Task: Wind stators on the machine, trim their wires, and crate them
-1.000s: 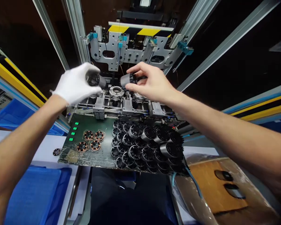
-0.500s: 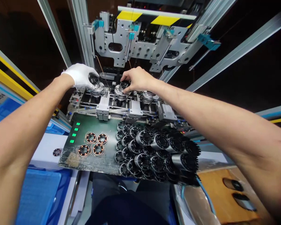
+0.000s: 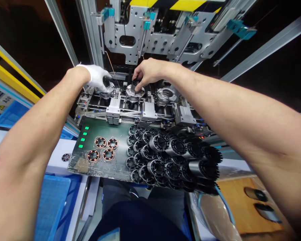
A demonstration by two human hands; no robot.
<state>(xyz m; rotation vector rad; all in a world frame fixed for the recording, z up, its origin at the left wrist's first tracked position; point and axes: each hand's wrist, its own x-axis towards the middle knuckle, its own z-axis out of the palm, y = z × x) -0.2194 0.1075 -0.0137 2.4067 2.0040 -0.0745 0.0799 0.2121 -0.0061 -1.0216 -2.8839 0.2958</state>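
My left hand (image 3: 96, 77), in a white glove, is closed around a black motor stator core (image 3: 106, 81) at the left ring-shaped metal holder (image 3: 108, 93). My bare right hand (image 3: 149, 72) grips a second stator core (image 3: 134, 87) between thumb and fingers, in the opening of the middle holder (image 3: 135, 97). Both cores are partly covered by fingers, so how deep they sit I cannot tell. To the right is a third holder (image 3: 166, 96) with no core in it. A copper wire (image 3: 111, 65) runs down beside my left hand.
Stacked stator cores (image 3: 160, 142) fill the green bench's right side. Several copper-wound stators (image 3: 108, 154) lie left, near green lit buttons (image 3: 82, 139). A metal machine head (image 3: 163, 43) with rods hangs above. Blue bins (image 3: 52, 201) stand lower left; a cardboard box (image 3: 237, 192) lower right.
The camera view has shifted slightly. Both hands have brought their cores over the holder openings; the right core, which leaned off to one side, now stands more upright and lower in its holder.
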